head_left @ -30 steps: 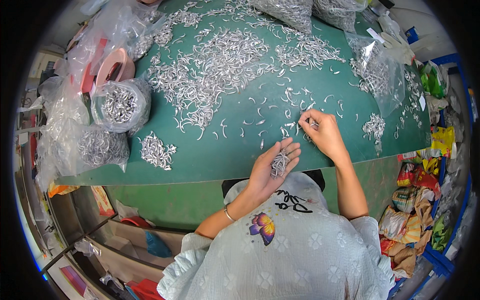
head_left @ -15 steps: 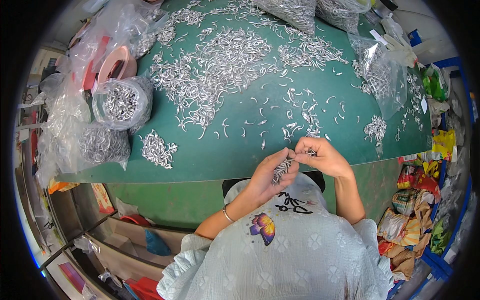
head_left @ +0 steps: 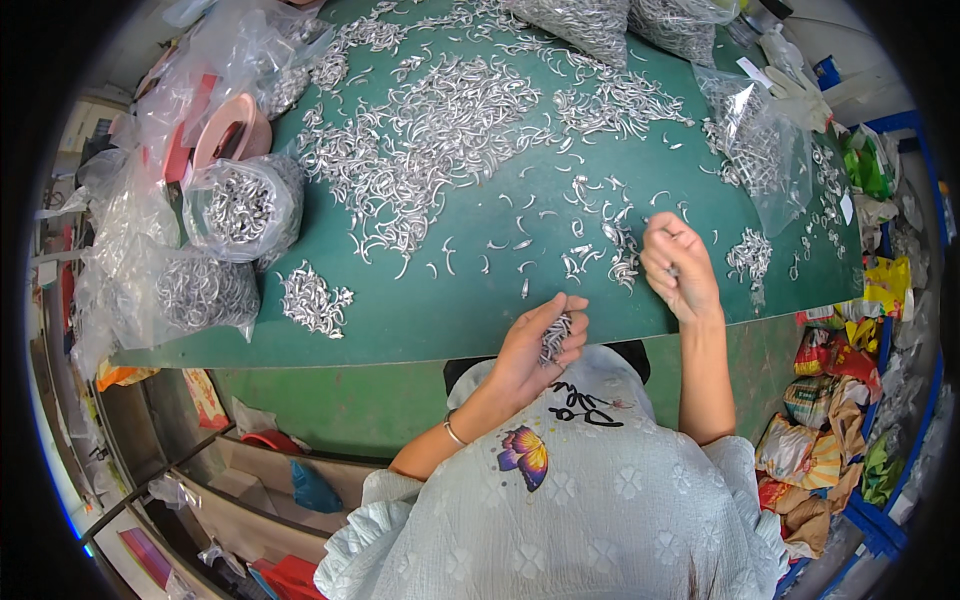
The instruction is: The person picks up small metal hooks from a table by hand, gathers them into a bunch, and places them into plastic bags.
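Observation:
My left hand [head_left: 540, 345] is cupped near the table's front edge, its fingers curled round a clump of small silvery metal pieces [head_left: 555, 338]. My right hand [head_left: 678, 262] is over the table to the right of it, with fingers bent and pinched together; what they hold is too small to make out. Close to my right hand lie loose curved metal pieces [head_left: 622, 250]. A large spread of the same curved pieces [head_left: 430, 135] covers the middle of the green table [head_left: 480, 225]. Smaller piles lie at the left [head_left: 313, 300] and the right [head_left: 750, 256].
Clear plastic bags of metal pieces [head_left: 208, 290] crowd the left edge, by a pink bowl [head_left: 250, 118]. More filled bags stand at the back [head_left: 580, 25] and right [head_left: 755, 145]. A blue rack [head_left: 925, 200] with colourful packets is at the right; open drawers [head_left: 270, 490] are lower left.
My right hand has parted from the left and moved up and to the right over the table. My left hand has stayed nearly in place with its metal pieces.

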`<action>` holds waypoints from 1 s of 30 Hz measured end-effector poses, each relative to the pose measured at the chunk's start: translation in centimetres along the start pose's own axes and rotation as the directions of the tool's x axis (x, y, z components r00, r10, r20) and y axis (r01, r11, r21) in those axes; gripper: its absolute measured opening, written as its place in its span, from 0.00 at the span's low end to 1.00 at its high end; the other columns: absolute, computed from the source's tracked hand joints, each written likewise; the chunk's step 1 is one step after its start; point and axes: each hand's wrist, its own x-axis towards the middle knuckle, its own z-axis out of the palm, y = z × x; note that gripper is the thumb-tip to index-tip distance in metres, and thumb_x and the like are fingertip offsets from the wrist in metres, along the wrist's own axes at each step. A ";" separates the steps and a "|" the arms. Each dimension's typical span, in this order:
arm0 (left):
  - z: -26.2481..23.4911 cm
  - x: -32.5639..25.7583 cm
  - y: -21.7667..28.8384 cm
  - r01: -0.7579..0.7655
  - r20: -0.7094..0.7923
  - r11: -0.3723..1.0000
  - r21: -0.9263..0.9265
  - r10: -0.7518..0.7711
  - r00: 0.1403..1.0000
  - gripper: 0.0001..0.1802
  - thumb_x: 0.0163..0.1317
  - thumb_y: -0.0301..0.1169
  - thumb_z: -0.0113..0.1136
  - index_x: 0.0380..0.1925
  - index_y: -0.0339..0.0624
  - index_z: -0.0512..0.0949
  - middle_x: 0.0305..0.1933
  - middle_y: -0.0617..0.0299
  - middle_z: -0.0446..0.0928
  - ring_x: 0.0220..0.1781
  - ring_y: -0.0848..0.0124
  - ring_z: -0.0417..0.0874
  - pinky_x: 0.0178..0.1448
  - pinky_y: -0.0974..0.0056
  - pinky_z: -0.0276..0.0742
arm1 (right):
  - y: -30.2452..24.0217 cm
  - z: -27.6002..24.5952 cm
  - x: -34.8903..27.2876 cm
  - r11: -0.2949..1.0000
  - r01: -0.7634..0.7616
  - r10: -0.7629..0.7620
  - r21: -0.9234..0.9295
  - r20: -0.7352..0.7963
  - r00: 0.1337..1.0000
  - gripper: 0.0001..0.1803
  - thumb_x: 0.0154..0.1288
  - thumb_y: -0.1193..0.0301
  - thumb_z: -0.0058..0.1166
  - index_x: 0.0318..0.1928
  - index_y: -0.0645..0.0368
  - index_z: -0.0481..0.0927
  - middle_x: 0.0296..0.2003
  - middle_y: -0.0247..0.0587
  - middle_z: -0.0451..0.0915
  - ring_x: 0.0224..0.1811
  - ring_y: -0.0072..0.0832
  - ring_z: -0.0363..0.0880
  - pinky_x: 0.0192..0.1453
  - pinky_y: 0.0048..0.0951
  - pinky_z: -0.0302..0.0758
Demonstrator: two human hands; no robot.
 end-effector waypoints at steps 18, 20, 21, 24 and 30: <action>0.4 0.2 0.2 -0.070 -0.122 0.997 0.012 0.071 0.990 0.15 0.63 0.36 0.48 0.43 0.35 0.71 0.32 0.60 0.74 0.31 0.73 0.73 0.30 0.72 0.71 | -0.2 2.2 -0.6 0.891 -0.144 0.179 -0.431 0.041 0.983 0.04 0.59 0.73 0.53 0.31 0.59 0.73 0.15 0.22 0.62 0.14 0.09 0.54 0.14 0.15 0.46; 0.6 0.4 0.3 -0.068 -0.118 0.998 -0.016 0.065 0.991 0.16 0.63 0.36 0.48 0.45 0.35 0.70 0.36 0.58 0.75 0.35 0.71 0.76 0.36 0.70 0.74 | 0.7 1.6 -0.8 0.978 -0.205 0.206 -0.039 0.329 0.922 0.08 0.61 0.71 0.49 0.37 0.61 0.68 0.17 0.27 0.61 0.14 0.12 0.54 0.13 0.14 0.47; 0.6 0.5 0.3 -0.067 -0.116 0.997 -0.031 0.063 0.991 0.16 0.63 0.36 0.48 0.45 0.35 0.70 0.38 0.58 0.76 0.38 0.71 0.77 0.39 0.69 0.76 | 1.1 1.4 -0.7 0.969 -0.220 0.142 0.115 0.472 0.870 0.09 0.62 0.70 0.48 0.38 0.61 0.67 0.18 0.30 0.62 0.14 0.13 0.54 0.12 0.14 0.48; -0.3 0.7 0.2 -0.059 -0.051 0.998 -0.025 0.057 0.997 0.16 0.63 0.36 0.48 0.45 0.35 0.71 0.38 0.57 0.76 0.39 0.70 0.78 0.42 0.68 0.77 | 1.4 2.1 0.5 0.962 -0.115 -0.054 0.248 0.587 0.808 0.10 0.64 0.68 0.45 0.36 0.63 0.65 0.23 0.35 0.64 0.14 0.15 0.55 0.12 0.13 0.52; -0.4 0.6 0.4 -0.054 -0.047 0.998 -0.041 0.052 0.998 0.16 0.63 0.35 0.48 0.45 0.35 0.70 0.38 0.57 0.76 0.38 0.70 0.78 0.43 0.68 0.77 | 0.1 1.3 3.9 0.991 -0.029 0.043 -0.131 0.108 0.993 0.12 0.62 0.65 0.50 0.33 0.62 0.70 0.17 0.29 0.63 0.15 0.14 0.58 0.12 0.14 0.54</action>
